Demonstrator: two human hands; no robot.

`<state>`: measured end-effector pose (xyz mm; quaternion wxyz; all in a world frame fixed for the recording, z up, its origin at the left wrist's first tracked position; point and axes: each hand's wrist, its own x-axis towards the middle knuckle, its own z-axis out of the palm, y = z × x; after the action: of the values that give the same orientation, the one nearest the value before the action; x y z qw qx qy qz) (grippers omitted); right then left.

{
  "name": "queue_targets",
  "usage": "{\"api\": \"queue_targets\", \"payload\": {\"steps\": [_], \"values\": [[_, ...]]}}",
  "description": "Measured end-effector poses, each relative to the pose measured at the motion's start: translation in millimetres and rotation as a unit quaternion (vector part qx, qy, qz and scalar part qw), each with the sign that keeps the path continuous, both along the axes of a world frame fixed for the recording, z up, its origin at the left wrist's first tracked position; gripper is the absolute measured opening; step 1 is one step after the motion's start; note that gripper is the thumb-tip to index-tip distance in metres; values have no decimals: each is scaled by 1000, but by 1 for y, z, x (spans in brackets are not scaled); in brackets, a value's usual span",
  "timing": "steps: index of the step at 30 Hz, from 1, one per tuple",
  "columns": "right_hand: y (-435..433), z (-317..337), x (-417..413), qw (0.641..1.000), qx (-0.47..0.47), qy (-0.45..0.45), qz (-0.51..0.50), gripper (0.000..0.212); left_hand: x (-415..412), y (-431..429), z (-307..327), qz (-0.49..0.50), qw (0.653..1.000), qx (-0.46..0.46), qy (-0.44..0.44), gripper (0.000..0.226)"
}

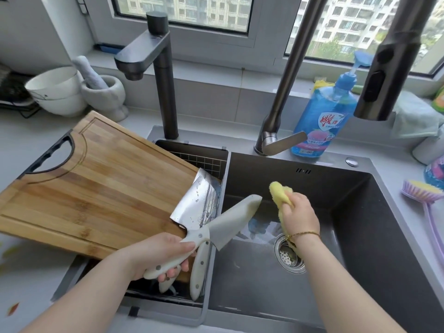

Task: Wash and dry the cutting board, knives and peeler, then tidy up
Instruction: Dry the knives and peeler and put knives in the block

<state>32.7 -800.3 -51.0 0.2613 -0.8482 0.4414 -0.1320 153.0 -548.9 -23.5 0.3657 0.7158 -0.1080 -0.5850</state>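
My left hand [158,255] grips the white handle of a knife with a pale blade [234,221] that points up and right over the dark sink [348,212]. My right hand [299,218] holds a yellow sponge [280,192] just right of the blade tip, apart from it. A wet steel cleaver [197,203] with a white handle lies in the left basin's rack, partly on the bamboo cutting board [96,183], which slants across the counter and the basin. Another white handle shows under my left hand. I see no peeler.
A dark faucet [283,92] and pull-out spray head [384,68] hang over the sink; a second tap [163,75] stands behind the left basin. Blue dish soap [324,116], a purple brush [427,200], white bowls [55,90] and a mortar [103,92] line the counter.
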Motion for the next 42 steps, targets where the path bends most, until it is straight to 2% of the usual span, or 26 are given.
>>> {"api": "queue_targets", "payload": {"steps": [1, 3, 6, 8, 11, 14, 17, 19, 20, 22, 24, 26, 28, 30, 32, 33, 34, 36, 38, 40, 42], "values": [[11, 2, 0, 999, -19, -44, 20, 34, 0, -1, 1, -1, 1000, 1, 0, 28], [42, 7, 3, 978, -110, -115, 135, 35, 1, -2, 0, -5, 1000, 3, 1, 30], [83, 2, 6, 936, -165, -61, 306, 37, 3, -1, -1, -9, 1000, 3, 7, 29], [88, -9, 9, 929, -153, -18, 336, 39, 3, 0, -2, -9, 1000, -2, 7, 36], [59, -15, 17, 961, -119, 10, 250, 44, 1, 0, -3, 2, 1000, -5, 5, 41], [2, -13, 18, 985, -29, 113, 124, 38, 0, 1, -4, 1, 1000, -7, 4, 39], [-20, 3, 9, 998, -17, 54, 38, 34, 2, 3, -5, -5, 1000, -13, 12, 34], [-8, 7, 8, 998, -29, -11, 60, 34, 3, 4, -5, -6, 1000, -14, 15, 34], [7, 10, 8, 992, -58, -49, 103, 34, 4, 3, -6, -9, 1000, -13, 13, 37], [46, 12, 9, 957, -143, -100, 232, 36, 6, 3, -9, -15, 1000, -9, 8, 43], [87, 3, 5, 929, -150, -75, 329, 37, 8, 4, -10, -17, 1000, -9, 15, 36], [107, -6, -2, 916, -134, -38, 377, 35, 8, 5, -9, -17, 999, -14, 23, 28], [96, -17, -9, 918, -125, -30, 375, 34, 7, 6, -8, -15, 1000, -13, 18, 29], [71, -21, -10, 936, -130, 10, 327, 37, 7, 6, -8, -12, 1000, -13, 9, 36], [39, -21, -8, 964, -122, 82, 223, 41, 6, 6, -8, -14, 1000, -13, 3, 42], [25, -21, -11, 975, -78, 121, 166, 40, 5, 6, -8, -13, 1000, -12, 0, 41], [17, -18, -14, 984, -48, 122, 118, 37, 5, 6, -7, -13, 1000, -11, -1, 40], [12, -9, -20, 996, -31, 52, 65, 36, 5, 7, -6, -18, 1000, -9, -5, 41], [24, 3, -18, 996, -40, -37, 66, 45, 6, 6, -5, -27, 1000, -6, -9, 37], [44, 15, -8, 984, -78, -88, 131, 49, 3, 4, -4, -38, 999, -6, -14, 27], [71, 27, 3, 964, -112, -100, 218, 45, -1, 1, -1, -52, 998, -10, -34, 22]]}}
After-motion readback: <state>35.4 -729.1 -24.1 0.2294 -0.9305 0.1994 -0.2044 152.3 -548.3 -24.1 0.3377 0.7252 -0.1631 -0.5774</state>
